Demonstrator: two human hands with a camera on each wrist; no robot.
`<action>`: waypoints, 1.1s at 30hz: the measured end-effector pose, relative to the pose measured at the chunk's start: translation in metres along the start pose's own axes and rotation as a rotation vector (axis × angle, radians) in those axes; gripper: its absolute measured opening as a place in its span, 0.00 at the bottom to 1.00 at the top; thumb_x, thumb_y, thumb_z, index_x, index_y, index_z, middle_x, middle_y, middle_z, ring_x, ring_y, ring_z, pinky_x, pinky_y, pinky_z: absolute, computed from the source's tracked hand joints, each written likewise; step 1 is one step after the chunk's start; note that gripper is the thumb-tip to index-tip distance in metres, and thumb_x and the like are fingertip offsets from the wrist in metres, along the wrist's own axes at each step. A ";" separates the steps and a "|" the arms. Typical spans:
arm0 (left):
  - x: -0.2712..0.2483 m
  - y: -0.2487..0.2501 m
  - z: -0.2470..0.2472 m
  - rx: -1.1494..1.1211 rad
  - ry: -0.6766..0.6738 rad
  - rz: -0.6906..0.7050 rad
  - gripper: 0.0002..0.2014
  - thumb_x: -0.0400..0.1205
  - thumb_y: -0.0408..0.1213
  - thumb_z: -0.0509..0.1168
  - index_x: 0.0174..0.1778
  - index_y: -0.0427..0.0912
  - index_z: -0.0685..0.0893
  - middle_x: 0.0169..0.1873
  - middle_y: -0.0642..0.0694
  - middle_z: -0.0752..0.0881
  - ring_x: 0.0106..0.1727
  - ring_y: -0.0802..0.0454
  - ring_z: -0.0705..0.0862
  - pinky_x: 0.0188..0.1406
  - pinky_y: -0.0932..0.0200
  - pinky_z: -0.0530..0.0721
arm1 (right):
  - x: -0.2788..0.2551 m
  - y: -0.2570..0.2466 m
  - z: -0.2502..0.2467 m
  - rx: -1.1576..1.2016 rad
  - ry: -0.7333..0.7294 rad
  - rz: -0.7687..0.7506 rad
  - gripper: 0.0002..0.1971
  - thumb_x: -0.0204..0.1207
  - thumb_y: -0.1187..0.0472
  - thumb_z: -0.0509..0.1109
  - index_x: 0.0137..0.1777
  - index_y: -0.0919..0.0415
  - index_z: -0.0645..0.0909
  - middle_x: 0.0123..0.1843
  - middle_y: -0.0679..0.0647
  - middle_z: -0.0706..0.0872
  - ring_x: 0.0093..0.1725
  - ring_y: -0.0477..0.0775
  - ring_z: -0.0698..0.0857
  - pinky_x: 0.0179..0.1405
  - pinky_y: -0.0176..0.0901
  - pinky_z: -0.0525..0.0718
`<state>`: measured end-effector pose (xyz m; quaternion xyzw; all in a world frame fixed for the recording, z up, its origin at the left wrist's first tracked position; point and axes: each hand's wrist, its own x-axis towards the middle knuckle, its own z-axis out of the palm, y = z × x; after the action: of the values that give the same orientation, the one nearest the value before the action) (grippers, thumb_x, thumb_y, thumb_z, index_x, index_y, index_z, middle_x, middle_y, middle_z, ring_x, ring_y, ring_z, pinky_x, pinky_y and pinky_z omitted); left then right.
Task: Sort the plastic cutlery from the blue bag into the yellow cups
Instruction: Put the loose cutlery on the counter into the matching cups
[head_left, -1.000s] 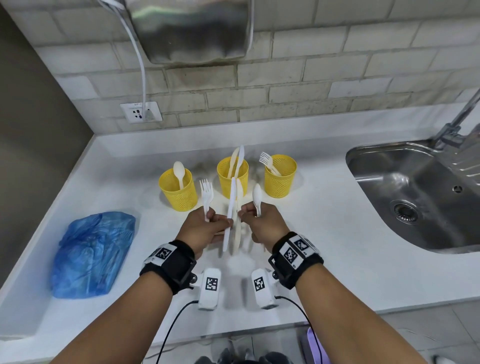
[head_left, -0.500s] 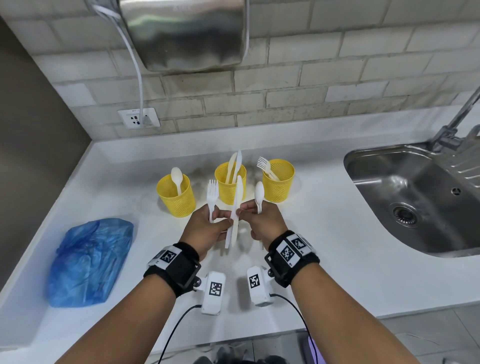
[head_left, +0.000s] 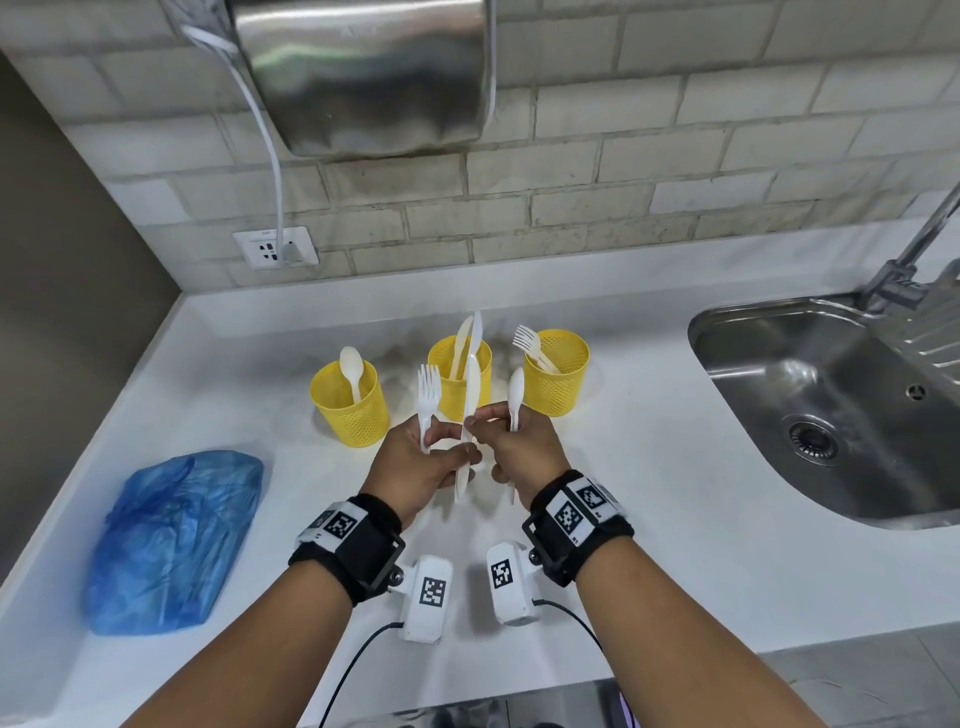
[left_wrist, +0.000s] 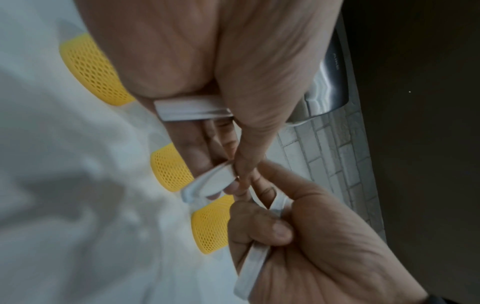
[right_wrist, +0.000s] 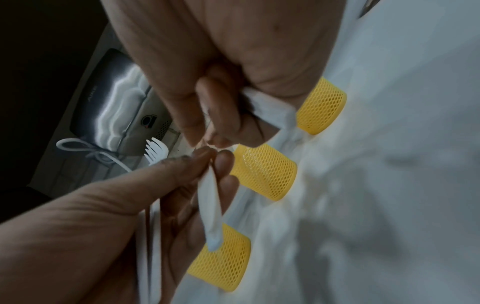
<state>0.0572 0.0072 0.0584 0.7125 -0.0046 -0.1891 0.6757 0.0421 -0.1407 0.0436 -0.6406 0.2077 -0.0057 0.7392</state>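
Cutlery held upright over the bench (head_left: 649, 467): my left hand (head_left: 415, 462) grips a fork (head_left: 429, 395), my right hand (head_left: 522, 449) a spoon (head_left: 516, 389), w/ both grips pinching a knife (head_left: 470, 410) between them. Three yellow cups (head_left: 353, 410) stand just behind; blue bag (head_left: 171, 540) lies at left.

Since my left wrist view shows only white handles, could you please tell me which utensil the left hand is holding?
Observer: The left hand grips a fork, tines up.
Operator: Thank you. Which cup takes forks?
Observer: The right yellow cup already holds other forks.
Operator: And what is in the right hand?
Observer: The right hand holds a spoon, bowl up.
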 end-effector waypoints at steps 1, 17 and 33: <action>0.000 0.000 -0.001 0.005 0.011 0.004 0.13 0.75 0.19 0.77 0.52 0.33 0.84 0.55 0.32 0.90 0.43 0.38 0.91 0.54 0.37 0.92 | -0.001 -0.003 -0.002 -0.016 -0.002 0.006 0.11 0.72 0.55 0.78 0.49 0.60 0.86 0.37 0.52 0.85 0.27 0.47 0.79 0.25 0.41 0.73; 0.007 0.001 -0.050 0.000 0.248 0.009 0.09 0.75 0.22 0.78 0.46 0.34 0.86 0.43 0.31 0.92 0.37 0.35 0.90 0.53 0.34 0.90 | 0.035 -0.032 0.025 0.046 -0.050 0.107 0.08 0.78 0.63 0.66 0.50 0.56 0.86 0.39 0.51 0.73 0.35 0.51 0.69 0.35 0.45 0.71; -0.015 0.007 -0.131 0.002 0.416 0.078 0.21 0.75 0.19 0.77 0.30 0.52 0.82 0.43 0.39 0.90 0.42 0.37 0.91 0.57 0.30 0.89 | 0.083 -0.058 0.150 -0.140 0.001 -0.224 0.09 0.77 0.63 0.73 0.36 0.52 0.81 0.36 0.54 0.89 0.42 0.61 0.89 0.54 0.61 0.90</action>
<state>0.0807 0.1363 0.0709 0.7361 0.1073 -0.0117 0.6682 0.1804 -0.0322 0.0878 -0.7097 0.1351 -0.0738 0.6875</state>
